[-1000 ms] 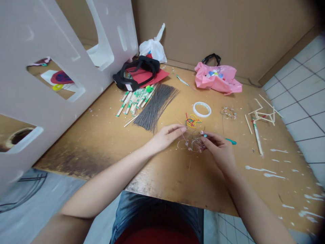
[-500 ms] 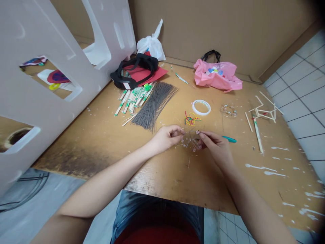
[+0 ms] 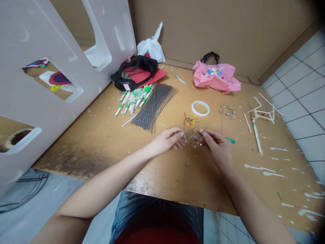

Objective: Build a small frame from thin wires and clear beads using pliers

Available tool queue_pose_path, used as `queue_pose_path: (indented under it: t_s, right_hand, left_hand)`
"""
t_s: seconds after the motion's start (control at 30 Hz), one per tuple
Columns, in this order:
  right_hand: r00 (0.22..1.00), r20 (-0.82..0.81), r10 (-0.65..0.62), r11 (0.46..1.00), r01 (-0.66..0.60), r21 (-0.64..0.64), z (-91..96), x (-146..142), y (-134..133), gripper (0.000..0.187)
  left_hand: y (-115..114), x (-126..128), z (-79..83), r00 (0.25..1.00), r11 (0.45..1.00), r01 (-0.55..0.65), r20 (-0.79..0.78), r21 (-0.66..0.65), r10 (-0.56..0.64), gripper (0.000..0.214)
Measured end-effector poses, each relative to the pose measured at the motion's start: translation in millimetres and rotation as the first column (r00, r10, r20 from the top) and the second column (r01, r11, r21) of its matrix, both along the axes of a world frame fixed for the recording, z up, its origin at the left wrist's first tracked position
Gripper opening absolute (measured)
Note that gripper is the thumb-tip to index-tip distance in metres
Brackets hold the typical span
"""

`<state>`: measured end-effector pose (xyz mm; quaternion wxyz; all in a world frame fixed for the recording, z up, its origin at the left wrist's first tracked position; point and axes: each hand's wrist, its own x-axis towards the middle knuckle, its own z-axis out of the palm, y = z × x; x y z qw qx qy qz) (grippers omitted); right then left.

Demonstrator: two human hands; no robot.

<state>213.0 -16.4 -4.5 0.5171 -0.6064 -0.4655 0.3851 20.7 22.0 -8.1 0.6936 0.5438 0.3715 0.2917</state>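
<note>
Over the paint-flecked plywood tabletop [image 3: 162, 176], near its front edge: a loose, rounded cage of thin silver wire [image 3: 193, 137] dotted with small pale beads, held between the left hand [image 3: 165, 140] and the right hand [image 3: 219, 146]. Left fingertips [image 3: 179, 134] closed against the cage's left side, the left thumb not clearly visible. Right thumb and forefinger [image 3: 204, 134] pinched together on its right side, with a short dark wire end showing beside them.

Best handling, by judgement: light fingertip pressure only, each strand pinched close to its bend, both hands low and steady, since wire this fine looks quick to kink or snag.

Cage uneven and open, with strands looping across one another and only a rough round outline; joins too small to make out.

Just beyond it, a small tangle of red, yellow and green wires [image 3: 191, 119], then a white tape roll [image 3: 200, 108]. Just beside the right hand, a small teal plastic piece [image 3: 230, 140]. Farther right, a smaller wire-and-bead cluster [image 3: 227, 112] and a frame of pale wooden sticks [image 3: 262, 113]. Toward the left, a bundle of dark grey wire rods [image 3: 153, 106] alongside wooden chopsticks in green-printed wrappers [image 3: 133, 101]. Along the back, a pink plastic bag [image 3: 215, 78].
</note>
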Motion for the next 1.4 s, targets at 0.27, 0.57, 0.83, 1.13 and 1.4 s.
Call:
queue_pose_path:
  t_s: [0.27, 0.57, 0.83, 1.13, 1.4]
  right_hand:
    - [0.973, 0.224, 0.055, 0.992, -0.079, 0.100, -4.2, -1.4, -6.1, 0.028]
    - [0.931, 0.364, -0.023, 0.988, -0.033, 0.148, -11.3, 6.6, -2.1, 0.030]
    - [0.689, 0.724, 0.040, 0.925, -0.300, 0.234, -7.1, 6.3, -3.6, 0.027]
    - [0.732, 0.677, 0.073, 0.931, -0.295, 0.217, -11.6, 4.2, -2.4, 0.027]
    - [0.929, 0.295, 0.224, 0.973, -0.231, -0.013, -8.6, -6.2, -6.0, 0.033]
  left_hand:
    - [1.4, 2.3, -7.8, 0.997, 0.969, 0.029, 0.083, -0.245, -0.009, 0.027]
    - [2.3, -6.1, 7.2, 0.987, 0.963, 0.065, 0.160, -0.263, -0.023, 0.048]
    - [-2.4, 3.1, -11.1, 0.996, 0.961, -0.007, 0.087, -0.277, 0.032, 0.029]
    - [-4.8, 3.6, -2.0, 0.995, 0.992, -0.044, -0.082, 0.122, 0.054, 0.038]
    - [-3.7, 0.5, -2.5, 0.951, 0.800, -0.043, -0.222, 0.598, 0.216, 0.013]
